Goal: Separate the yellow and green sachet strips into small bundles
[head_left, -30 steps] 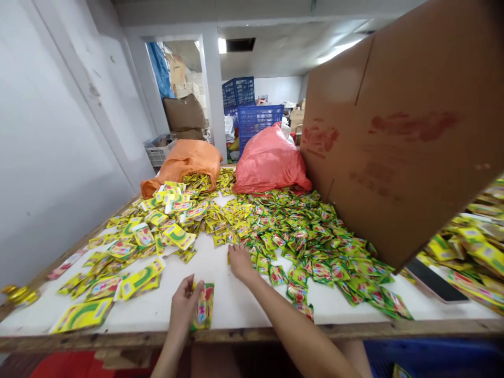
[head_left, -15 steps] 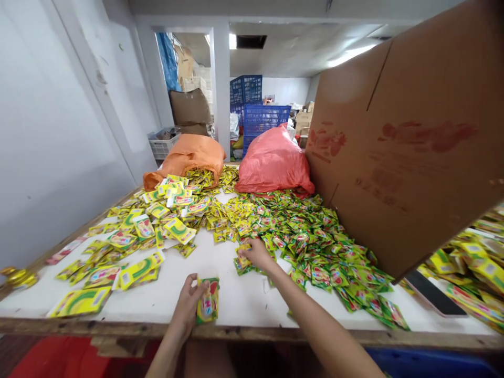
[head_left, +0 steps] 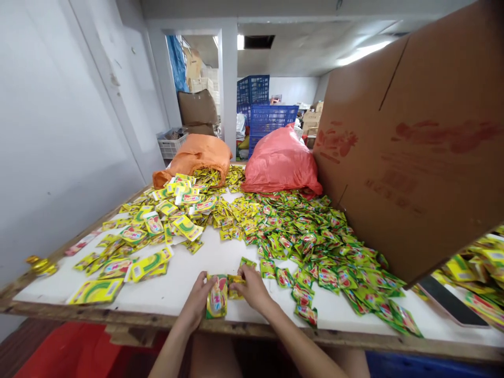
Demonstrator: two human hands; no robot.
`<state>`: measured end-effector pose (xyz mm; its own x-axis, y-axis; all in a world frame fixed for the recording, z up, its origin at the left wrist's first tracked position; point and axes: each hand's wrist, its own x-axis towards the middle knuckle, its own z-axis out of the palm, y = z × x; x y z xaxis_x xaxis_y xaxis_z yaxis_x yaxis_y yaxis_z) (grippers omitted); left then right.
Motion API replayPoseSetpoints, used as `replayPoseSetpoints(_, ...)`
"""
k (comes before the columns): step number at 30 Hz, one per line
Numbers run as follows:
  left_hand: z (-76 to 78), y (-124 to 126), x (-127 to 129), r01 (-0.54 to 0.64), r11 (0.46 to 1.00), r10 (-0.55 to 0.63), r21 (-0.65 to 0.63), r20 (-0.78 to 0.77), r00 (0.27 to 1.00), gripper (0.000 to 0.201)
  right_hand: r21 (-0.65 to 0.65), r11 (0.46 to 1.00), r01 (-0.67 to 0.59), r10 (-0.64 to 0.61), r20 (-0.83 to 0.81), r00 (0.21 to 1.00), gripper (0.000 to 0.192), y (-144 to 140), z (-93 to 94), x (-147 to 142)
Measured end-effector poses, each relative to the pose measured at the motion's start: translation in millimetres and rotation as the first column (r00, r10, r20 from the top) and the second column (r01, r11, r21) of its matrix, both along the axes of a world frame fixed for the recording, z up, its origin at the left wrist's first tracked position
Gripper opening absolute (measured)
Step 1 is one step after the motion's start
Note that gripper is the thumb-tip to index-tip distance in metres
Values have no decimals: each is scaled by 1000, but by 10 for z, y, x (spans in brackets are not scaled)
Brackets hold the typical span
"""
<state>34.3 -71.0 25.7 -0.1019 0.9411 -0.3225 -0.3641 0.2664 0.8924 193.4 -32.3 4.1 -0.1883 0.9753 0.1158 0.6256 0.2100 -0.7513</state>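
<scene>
Close to the table's front edge, my left hand [head_left: 199, 300] is closed on a larger printed packet [head_left: 217, 297], held upright with its front showing. Just right of it, my right hand [head_left: 252, 287] pinches a small yellow sachet [head_left: 235, 287] at the larger packet's edge. A small green sachet [head_left: 247, 262] shows by the right fingertips; whether it is gripped I cannot tell. Green sachets [head_left: 315, 241] lie in a broad heap to the right. Small yellow sachets [head_left: 232, 210] are heaped in the middle, and larger yellow packets [head_left: 151, 262] lie at the left.
An orange sack [head_left: 202, 149] spills sachets at the back, beside a red sack [head_left: 281, 163]. A large cardboard box [head_left: 397, 142] leans over the right side. A dark phone [head_left: 452, 302] lies beneath it. Gold-coloured items [head_left: 41, 266] sit at the left edge.
My right hand has come from the middle of the table toward my left hand, bringing a yellow sachet to the larger packet. Several green sachets now lie nearer the front edge.
</scene>
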Motion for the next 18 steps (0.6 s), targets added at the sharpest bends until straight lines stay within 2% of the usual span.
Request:
replayPoseSetpoints(4,13,2,-40,5,1000,-6,23,31,1000,38,-2,999,-47,45,-182,982,10,-118,42,43)
replayPoseSetpoints(7,31,-2,-24,-61,997,61,50,2,998,41,-15,995,-96,85,-336,938,13,-187,104,128)
replayPoseSetpoints(9,40,-21,51,-99,992,100,81,-17,995,43,-35,992,-121,92,-448,889,15,-234,105,165)
replayPoseSetpoints(12,58,-76,237,-75,990,77,120,-11,997,43,-106,986,-126,43,-574,818,21,-293,25,178)
replayPoseSetpoints(15,76,-125,400,-44,986,43,161,10,999,38,-186,973,-133,-16,-634,773,28,-302,-31,225)
replayPoseSetpoints(18,77,-137,477,4,984,-5,180,5,1000,37,-116,992,-42,-40,-623,781,26,-255,102,332)
